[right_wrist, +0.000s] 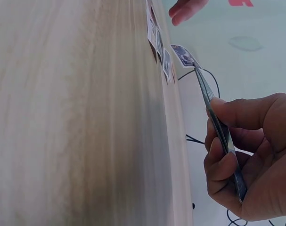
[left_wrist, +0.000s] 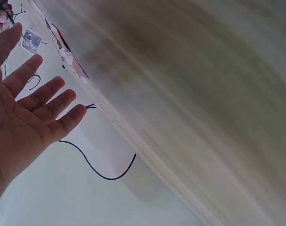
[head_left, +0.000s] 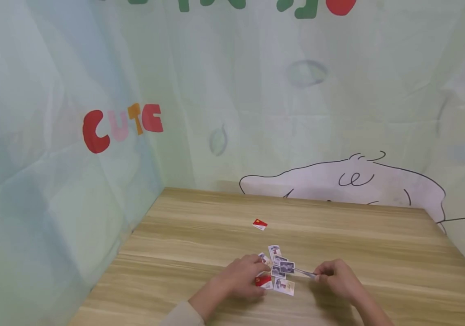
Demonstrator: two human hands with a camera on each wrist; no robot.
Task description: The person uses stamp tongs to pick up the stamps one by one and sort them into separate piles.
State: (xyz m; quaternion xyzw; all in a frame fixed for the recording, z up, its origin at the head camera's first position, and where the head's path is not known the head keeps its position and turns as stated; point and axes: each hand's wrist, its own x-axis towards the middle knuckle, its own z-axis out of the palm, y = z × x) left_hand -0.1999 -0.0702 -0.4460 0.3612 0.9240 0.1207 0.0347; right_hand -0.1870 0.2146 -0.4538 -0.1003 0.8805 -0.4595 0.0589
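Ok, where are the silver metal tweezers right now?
In the head view, the silver metal tweezers are low and right of centre, in the right-hand grip, pinching a white-bordered, dark-printed paper rectangle.

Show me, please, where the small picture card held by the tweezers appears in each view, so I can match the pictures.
Head: picture card in the lower part, right of centre.
Left wrist: picture card near the upper left corner.
Right wrist: picture card in the upper part, right of centre.
Shared landmark: the right hand gripping the tweezers.
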